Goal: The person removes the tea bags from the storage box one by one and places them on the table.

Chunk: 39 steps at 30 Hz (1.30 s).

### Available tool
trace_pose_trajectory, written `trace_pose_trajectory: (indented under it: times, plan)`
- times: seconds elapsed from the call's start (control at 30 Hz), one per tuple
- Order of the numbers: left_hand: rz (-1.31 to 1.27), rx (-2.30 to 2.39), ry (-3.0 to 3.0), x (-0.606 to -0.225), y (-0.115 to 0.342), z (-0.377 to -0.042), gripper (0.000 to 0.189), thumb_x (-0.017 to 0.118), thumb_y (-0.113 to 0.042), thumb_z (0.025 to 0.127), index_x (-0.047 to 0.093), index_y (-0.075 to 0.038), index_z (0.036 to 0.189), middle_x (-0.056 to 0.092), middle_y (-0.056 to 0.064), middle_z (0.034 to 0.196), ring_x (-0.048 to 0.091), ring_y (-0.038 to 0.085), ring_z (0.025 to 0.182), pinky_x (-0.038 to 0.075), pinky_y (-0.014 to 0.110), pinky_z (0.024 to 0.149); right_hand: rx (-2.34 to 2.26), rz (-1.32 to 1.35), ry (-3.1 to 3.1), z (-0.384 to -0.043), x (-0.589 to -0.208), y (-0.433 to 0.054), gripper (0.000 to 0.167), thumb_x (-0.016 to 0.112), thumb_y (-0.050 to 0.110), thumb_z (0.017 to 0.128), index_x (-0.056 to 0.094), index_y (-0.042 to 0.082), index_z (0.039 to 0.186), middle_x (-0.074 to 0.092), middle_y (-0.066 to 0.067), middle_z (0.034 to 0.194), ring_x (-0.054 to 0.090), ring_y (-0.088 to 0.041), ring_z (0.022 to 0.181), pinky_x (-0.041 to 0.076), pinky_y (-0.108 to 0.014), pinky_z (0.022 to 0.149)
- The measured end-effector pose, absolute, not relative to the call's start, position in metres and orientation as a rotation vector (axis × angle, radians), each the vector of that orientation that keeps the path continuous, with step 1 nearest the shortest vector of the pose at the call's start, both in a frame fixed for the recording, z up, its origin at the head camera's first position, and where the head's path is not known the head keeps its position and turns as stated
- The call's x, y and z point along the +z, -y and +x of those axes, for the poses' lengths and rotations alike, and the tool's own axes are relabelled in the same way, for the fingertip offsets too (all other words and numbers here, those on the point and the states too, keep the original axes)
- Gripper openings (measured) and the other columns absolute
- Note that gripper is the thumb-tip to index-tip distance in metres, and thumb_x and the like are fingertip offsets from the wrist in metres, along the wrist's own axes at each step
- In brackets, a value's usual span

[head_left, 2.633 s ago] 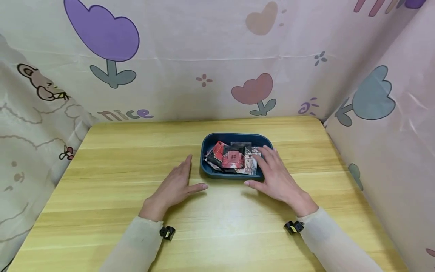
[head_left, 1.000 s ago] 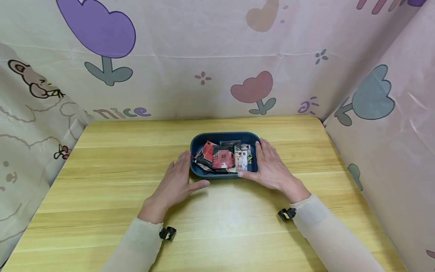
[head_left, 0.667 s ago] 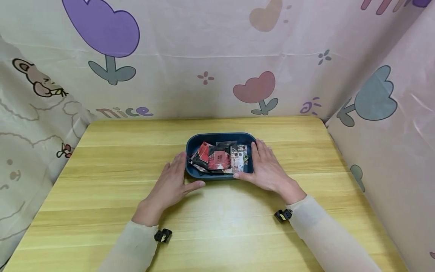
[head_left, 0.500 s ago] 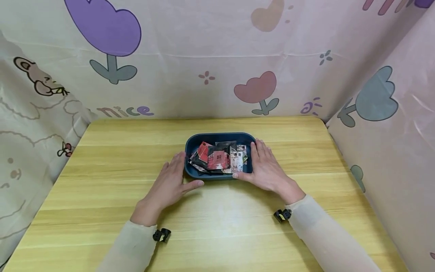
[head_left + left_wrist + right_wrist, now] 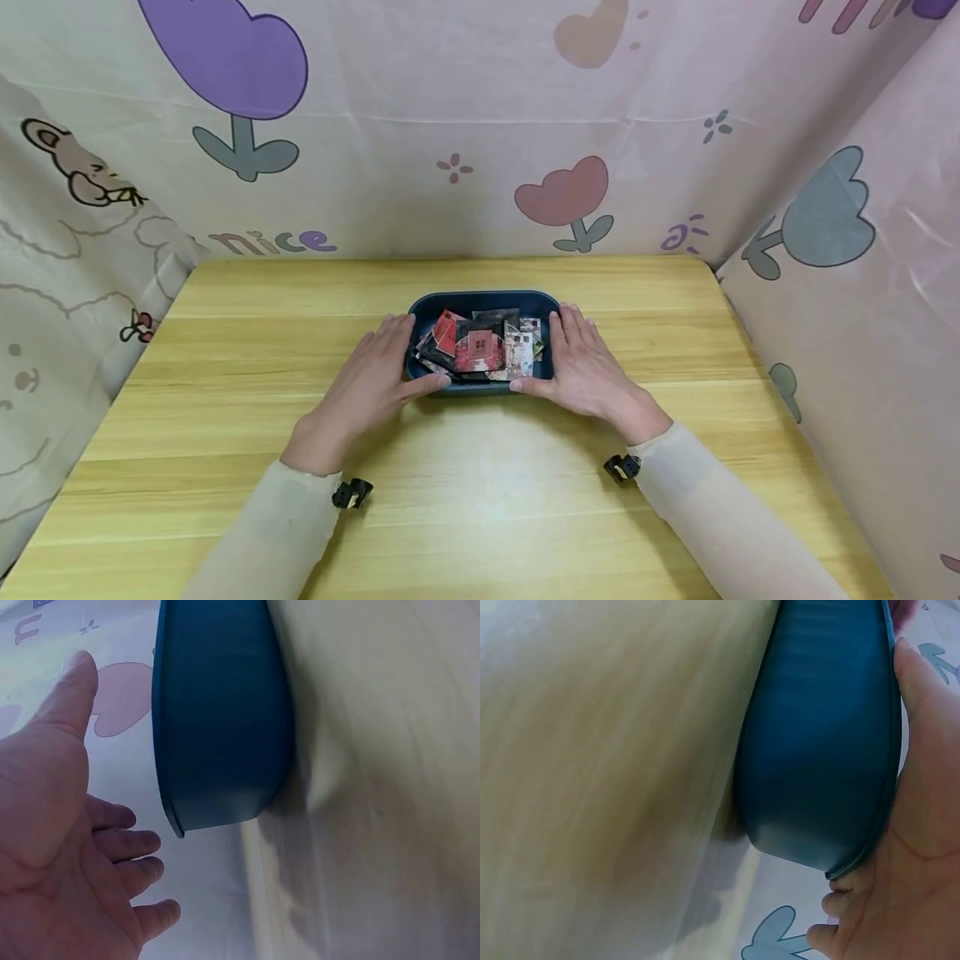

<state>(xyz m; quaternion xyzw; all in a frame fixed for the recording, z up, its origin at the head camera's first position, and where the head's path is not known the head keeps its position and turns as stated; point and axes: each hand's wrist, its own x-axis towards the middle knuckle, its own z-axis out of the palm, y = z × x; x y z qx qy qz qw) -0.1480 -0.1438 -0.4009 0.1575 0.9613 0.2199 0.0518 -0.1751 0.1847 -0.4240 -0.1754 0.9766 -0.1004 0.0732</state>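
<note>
A dark blue oblong tub [image 5: 480,390] with rounded corners stands on the table. Several small flat packets lie heaped in it; a red and black packet [image 5: 480,346] is on top, with a white patterned packet [image 5: 519,354] to its right. My left hand [image 5: 367,375] is at the tub's left end, fingers extended and thumb at the front rim; the left wrist view shows a gap between palm and tub. My right hand [image 5: 588,367] rests against the right end, its palm at the rim in the right wrist view, fingers mostly straight, thumb tip at the front edge.
The wood-grain table [image 5: 465,500] runs back to a printed cloth [image 5: 390,175] that hangs behind it and along both sides. A small black camera [image 5: 352,493] sits at the left wrist, another black camera [image 5: 622,468] at the right.
Pushed by my right hand, the tub has slid left to my left hand. Over the last half second my left hand has moved forward, bringing its thumb to the front rim.
</note>
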Motion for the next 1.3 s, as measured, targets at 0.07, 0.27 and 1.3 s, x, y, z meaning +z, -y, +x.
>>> trace_pose_trajectory:
  times: [0.07,0.27,1.3]
  plan:
    - [0.487,0.67,-2.921,-0.4,0.142,-0.149,0.115,0.057,-0.077,0.093,0.016,-0.001,0.168,0.019,0.022,0.174,0.012,0.04,0.163,0.013,0.06,0.131,-0.3,-0.52,-2.92,-0.176,-0.424,-0.184,0.138,0.036,0.1,0.081,0.002,-0.002,0.167,-0.01,-0.022,0.175,-0.008,-0.038,0.164,0.004,-0.055,0.133]
    - [0.481,0.675,-2.9,-0.407,0.14,-0.151,0.116,0.061,-0.074,0.093,0.015,0.0,0.168,0.019,0.023,0.174,0.015,0.041,0.163,0.014,0.06,0.13,-0.336,-0.512,-2.893,-0.181,-0.425,-0.182,0.138,0.038,0.099,0.082,0.0,-0.002,0.167,-0.013,-0.021,0.175,-0.011,-0.035,0.164,0.002,-0.054,0.133]
    - [0.838,0.097,-2.947,-0.38,0.092,-0.203,0.088,0.075,-0.054,0.095,0.046,0.0,0.157,0.053,0.021,0.156,0.046,0.04,0.146,0.038,0.057,0.122,-0.373,-0.467,-2.869,-0.191,-0.422,-0.192,0.139,0.046,0.096,0.083,-0.004,-0.002,0.167,-0.003,-0.023,0.176,-0.007,-0.036,0.164,0.0,-0.055,0.133]
